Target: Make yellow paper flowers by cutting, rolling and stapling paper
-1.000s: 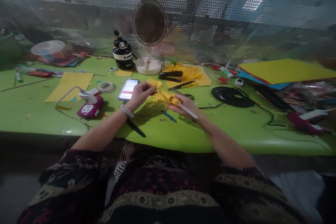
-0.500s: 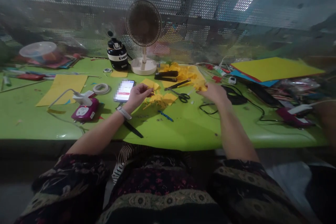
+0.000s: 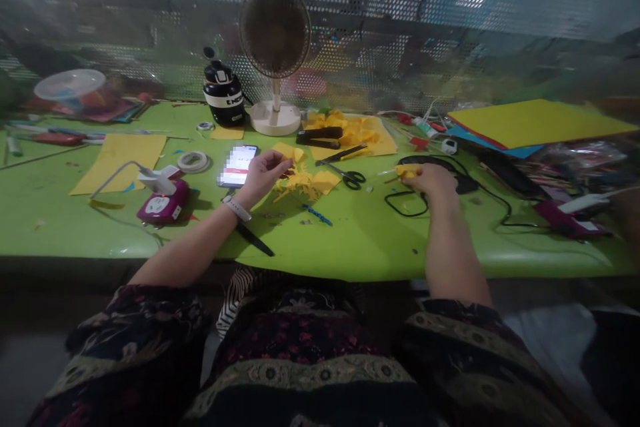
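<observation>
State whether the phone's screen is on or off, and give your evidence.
On. The phone beside the left hand shows a bright screen with a red band; the rest is too blurred to read.

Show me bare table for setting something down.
Mostly bare: green table between the blue strip and right forearm, nearer than the scissors; also front-left, beside the purple power block. Crowded: around the left hand, with yellow scraps and phone.
</observation>
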{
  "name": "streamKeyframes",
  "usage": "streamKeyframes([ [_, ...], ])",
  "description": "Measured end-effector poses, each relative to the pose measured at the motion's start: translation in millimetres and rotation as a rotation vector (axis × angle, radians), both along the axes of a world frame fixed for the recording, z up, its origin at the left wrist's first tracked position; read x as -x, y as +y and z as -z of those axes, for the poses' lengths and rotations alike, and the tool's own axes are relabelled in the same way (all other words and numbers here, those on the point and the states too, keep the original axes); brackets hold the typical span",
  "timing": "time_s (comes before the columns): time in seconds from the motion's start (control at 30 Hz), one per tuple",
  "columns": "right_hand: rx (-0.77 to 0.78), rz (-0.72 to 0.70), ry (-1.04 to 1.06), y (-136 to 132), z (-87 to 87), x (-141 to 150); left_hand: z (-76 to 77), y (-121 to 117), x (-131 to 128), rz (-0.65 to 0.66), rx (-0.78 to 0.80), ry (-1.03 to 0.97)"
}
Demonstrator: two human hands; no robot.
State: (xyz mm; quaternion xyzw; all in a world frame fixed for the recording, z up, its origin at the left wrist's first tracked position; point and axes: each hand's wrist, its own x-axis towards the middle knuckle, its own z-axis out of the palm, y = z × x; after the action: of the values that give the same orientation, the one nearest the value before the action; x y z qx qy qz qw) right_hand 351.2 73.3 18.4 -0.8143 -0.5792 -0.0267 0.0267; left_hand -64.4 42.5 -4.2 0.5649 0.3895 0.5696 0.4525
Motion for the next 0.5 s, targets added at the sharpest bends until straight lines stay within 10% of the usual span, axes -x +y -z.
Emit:
streamKeyframes([
  [0.2,-0.308,-0.269,0.184,-25,-36.4,57,-4.2,-2,-1,0.015,0.009,-0.013],
  [0.37,-0.129,-0.773,0.75,-41,-53.1,136,-18.2,-7,1,-0.003,-0.026,0.018],
  [0.5,-0.129,-0.894,1.04,-38,-47.9,183,-24.8,-7,4,0.026,-0.04,0.063],
])
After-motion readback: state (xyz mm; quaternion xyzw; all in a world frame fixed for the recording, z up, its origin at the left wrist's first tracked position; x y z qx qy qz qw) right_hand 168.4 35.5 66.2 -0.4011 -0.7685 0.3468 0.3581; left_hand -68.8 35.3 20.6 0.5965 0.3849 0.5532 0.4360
